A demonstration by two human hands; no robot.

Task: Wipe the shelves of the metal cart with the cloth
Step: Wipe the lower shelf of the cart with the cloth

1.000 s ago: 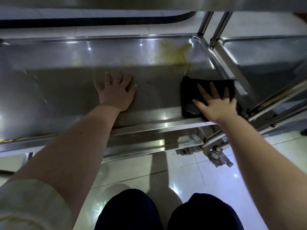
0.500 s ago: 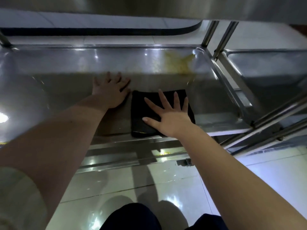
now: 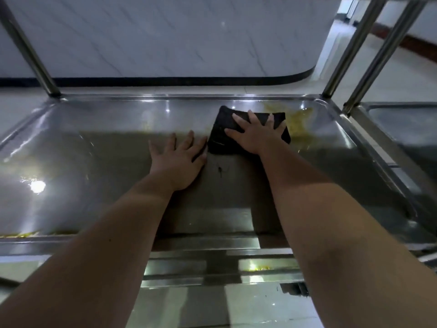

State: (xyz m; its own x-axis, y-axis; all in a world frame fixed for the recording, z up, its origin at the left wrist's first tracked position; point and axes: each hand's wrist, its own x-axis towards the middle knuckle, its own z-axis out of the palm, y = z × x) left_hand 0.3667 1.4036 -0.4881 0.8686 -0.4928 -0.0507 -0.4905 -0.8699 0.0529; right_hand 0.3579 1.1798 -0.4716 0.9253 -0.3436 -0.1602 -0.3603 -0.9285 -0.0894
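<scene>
Metal cart shelf: stainless, glossy. Left hand: flat on the shelf, fingers straight and spread, holding nothing. Right hand: just beyond, pressing a black cloth, fingers splayed, uncurled. Cloth lies rear right on the shelf, beside a yellowish stain. Upright posts behind.

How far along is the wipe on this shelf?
Done: no part plainly looks finished. In hand: the right hand presses the cloth flat, just left of the yellow stain; the left hand rests flat on the shelf. Left: that stain, a dark speck by the left hand, yellow residue at the front left edge.
</scene>
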